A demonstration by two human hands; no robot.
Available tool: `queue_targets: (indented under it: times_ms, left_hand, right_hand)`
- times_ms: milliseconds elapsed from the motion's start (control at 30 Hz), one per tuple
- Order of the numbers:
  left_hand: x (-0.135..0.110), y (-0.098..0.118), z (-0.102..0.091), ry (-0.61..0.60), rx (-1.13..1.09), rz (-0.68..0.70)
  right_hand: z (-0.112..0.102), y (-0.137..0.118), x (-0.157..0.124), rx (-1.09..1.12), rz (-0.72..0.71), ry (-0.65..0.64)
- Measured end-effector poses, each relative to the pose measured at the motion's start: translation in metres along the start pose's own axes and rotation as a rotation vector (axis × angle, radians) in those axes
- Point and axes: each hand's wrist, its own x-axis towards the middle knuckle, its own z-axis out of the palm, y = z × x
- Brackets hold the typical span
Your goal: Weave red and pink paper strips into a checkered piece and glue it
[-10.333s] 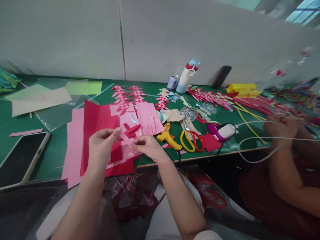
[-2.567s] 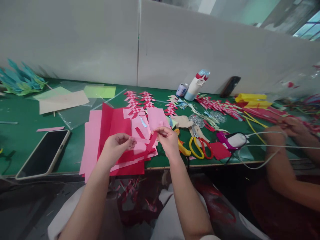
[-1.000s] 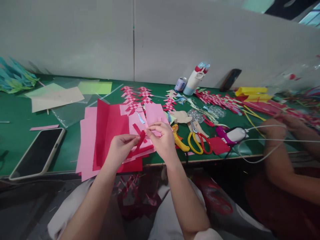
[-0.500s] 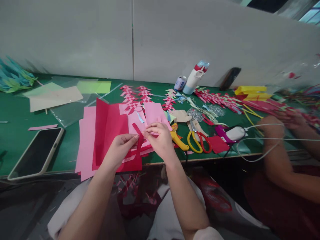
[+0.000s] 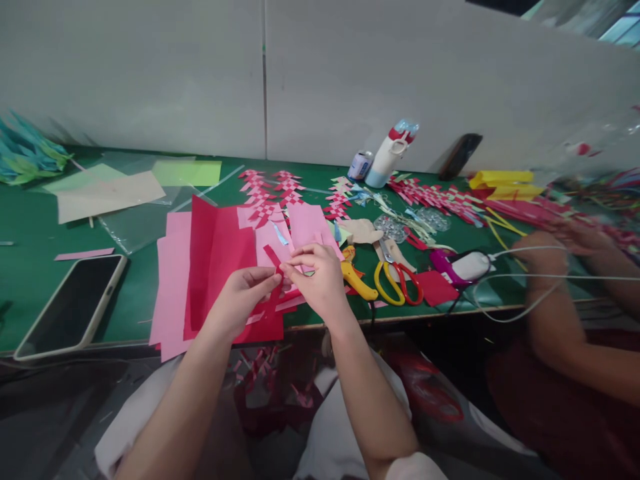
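My left hand (image 5: 240, 299) and my right hand (image 5: 316, 280) meet over a stack of pink and red paper sheets (image 5: 210, 267) at the near edge of the green table (image 5: 30, 267). Both pinch thin red paper strips (image 5: 274, 257) between thumb and fingers, the fingertips almost touching. Loose red and pink strips lie under my hands. Finished red-and-pink woven pieces (image 5: 260, 197) lie just beyond the sheets.
A phone (image 5: 70, 303) lies at the left. Right of my hands are a yellow glue gun (image 5: 357, 281), yellow-and-red scissors (image 5: 395, 283) and a purple-white tool (image 5: 457, 265) with a cord. A bottle (image 5: 387, 155) stands at the wall. Another person's arms (image 5: 560, 313) work at the right.
My right hand moved left toward my left hand, bringing the red strips together; over the last seconds it had lifted a strip and laid it across the others.
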Motion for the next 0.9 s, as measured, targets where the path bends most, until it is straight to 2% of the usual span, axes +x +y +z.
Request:
queue_targets:
  times_ms: [200,333,600,900]
  left_hand:
    - [0.0,-0.001,-0.003,0.057,-0.028,0.016]
    - [0.0,0.002,-0.001,0.047,0.011,0.034]
    - [-0.004,0.006,0.001,0.017,0.026,0.027]
    - [-0.002,0.002,0.0,0.057,-0.013,0.03]
  right_hand:
    - [-0.014,0.006,0.004,0.052,0.032,-0.168]
    - [-0.017,0.01,0.004,0.085,0.055,-0.274]
    - [-0.012,0.019,0.005,0.228,0.088,-0.304]
    - [-0.014,0.015,0.006,0.239,0.093,-0.327]
